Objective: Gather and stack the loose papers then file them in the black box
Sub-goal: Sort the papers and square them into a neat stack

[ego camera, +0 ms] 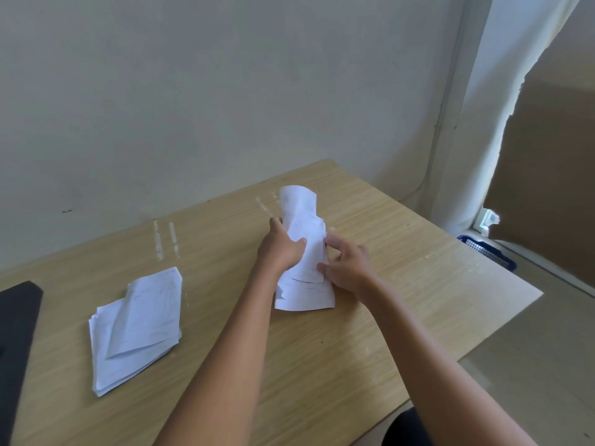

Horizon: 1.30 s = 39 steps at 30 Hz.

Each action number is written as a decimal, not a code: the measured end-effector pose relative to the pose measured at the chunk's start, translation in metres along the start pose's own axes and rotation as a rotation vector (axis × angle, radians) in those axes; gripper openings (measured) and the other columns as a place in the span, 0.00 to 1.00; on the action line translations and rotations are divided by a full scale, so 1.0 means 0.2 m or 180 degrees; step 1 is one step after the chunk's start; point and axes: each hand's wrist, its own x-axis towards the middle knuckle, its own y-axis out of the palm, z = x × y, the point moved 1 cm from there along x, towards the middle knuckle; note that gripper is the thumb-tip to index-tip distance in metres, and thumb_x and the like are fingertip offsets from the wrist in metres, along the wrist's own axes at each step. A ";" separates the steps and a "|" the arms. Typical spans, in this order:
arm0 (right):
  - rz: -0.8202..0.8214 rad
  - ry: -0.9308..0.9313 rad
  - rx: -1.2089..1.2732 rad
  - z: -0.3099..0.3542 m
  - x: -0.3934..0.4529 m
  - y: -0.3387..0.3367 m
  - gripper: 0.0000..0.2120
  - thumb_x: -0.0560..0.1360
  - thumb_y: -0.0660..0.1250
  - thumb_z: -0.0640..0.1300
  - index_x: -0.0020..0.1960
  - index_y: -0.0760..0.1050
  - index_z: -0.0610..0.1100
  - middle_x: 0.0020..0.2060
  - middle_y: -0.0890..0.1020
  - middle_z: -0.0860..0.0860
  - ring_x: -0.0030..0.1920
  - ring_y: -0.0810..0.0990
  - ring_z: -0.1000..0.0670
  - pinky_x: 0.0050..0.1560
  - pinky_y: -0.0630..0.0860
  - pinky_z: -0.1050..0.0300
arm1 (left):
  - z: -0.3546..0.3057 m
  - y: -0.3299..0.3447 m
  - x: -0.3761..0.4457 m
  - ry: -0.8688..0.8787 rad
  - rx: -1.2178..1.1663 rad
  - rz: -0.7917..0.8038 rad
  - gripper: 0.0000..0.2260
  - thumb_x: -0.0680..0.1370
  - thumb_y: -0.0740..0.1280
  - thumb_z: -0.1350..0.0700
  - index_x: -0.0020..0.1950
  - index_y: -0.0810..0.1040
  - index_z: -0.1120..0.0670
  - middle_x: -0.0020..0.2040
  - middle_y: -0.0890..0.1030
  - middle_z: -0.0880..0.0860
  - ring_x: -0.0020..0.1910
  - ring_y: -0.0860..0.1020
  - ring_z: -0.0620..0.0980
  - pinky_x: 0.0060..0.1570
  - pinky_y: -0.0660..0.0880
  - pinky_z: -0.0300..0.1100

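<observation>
A bundle of white papers [304,249] stands curled between both hands over the middle of the wooden table [370,333]. My left hand [280,249] grips its left edge, thumb across the front. On the bundle's right edge, my right hand [346,265] presses with thumb and fingers. The bundle's lower end touches the tabletop. A second pile of white papers [135,329] lies flat and uneven on the table to the left, untouched. The black box [16,342] shows only as a dark slab at the far left edge.
A pale wall runs behind the table. At the right, beyond the table's edge, a blue mesh basket [486,252] sits on the floor under a white curtain [476,123] and a torn cardboard sheet [547,156].
</observation>
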 end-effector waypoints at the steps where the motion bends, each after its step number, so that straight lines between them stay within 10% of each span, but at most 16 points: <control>1: -0.0107 -0.0007 0.0057 -0.01 0.00 0.01 0.26 0.73 0.69 0.42 0.70 0.71 0.54 0.55 0.75 0.57 0.68 0.61 0.48 0.63 0.60 0.62 | 0.03 -0.01 -0.01 0.0001 -0.0375 -0.0056 0.31 0.80 0.69 0.50 0.78 0.58 0.55 0.70 0.74 0.55 0.64 0.76 0.57 0.61 0.75 0.50; 8: -0.0095 -0.0239 0.0377 0.18 -0.09 0.19 0.27 0.73 0.63 0.66 0.66 0.75 0.53 0.54 0.84 0.55 0.63 0.76 0.48 0.65 0.73 0.44 | 0.35 -0.27 -0.21 -0.0079 -0.2209 -0.0646 0.28 0.76 0.76 0.52 0.72 0.68 0.51 0.63 0.79 0.48 0.60 0.79 0.48 0.47 0.78 0.38; 15: 0.0814 -0.0840 0.0952 0.61 -0.21 0.68 0.11 0.78 0.66 0.45 0.60 0.77 0.48 0.46 0.87 0.49 0.44 0.86 0.49 0.42 0.83 0.52 | 0.72 -0.70 -0.36 -0.0255 -0.2391 -0.1548 0.22 0.78 0.73 0.51 0.70 0.73 0.53 0.62 0.81 0.50 0.60 0.80 0.50 0.60 0.78 0.47; 23: 0.1144 -0.1057 -0.1193 0.70 -0.19 0.98 0.11 0.80 0.63 0.50 0.43 0.74 0.45 0.46 0.81 0.48 0.46 0.75 0.46 0.47 0.67 0.56 | 1.06 -0.88 -0.29 -0.0873 -0.1180 -0.1378 0.19 0.75 0.73 0.52 0.62 0.75 0.58 0.55 0.81 0.54 0.50 0.81 0.54 0.42 0.77 0.44; 26: 0.1125 -0.1395 -0.1470 0.64 -0.25 0.94 0.26 0.75 0.69 0.57 0.68 0.72 0.44 0.63 0.76 0.47 0.65 0.69 0.44 0.65 0.63 0.54 | 1.11 -0.91 -0.30 -0.0993 0.0332 -0.0964 0.15 0.77 0.70 0.46 0.48 0.75 0.58 0.43 0.79 0.53 0.46 0.80 0.56 0.36 0.71 0.43; 31: 0.1425 -0.2419 -0.1582 0.51 -0.40 0.91 0.49 0.58 0.72 0.73 0.74 0.68 0.53 0.73 0.67 0.56 0.74 0.60 0.54 0.69 0.66 0.56 | 1.08 -1.05 -0.24 -0.0645 0.1237 -0.1937 0.24 0.80 0.63 0.40 0.68 0.74 0.55 0.62 0.78 0.57 0.64 0.74 0.62 0.54 0.71 0.49; 39: 0.1362 -0.2659 -0.1392 0.49 -0.35 1.00 0.39 0.60 0.76 0.67 0.65 0.78 0.48 0.64 0.80 0.54 0.67 0.73 0.53 0.66 0.72 0.57 | 1.18 -1.03 0.06 -0.0874 0.1425 -0.0192 0.24 0.80 0.58 0.37 0.75 0.69 0.44 0.74 0.66 0.54 0.74 0.60 0.62 0.69 0.64 0.55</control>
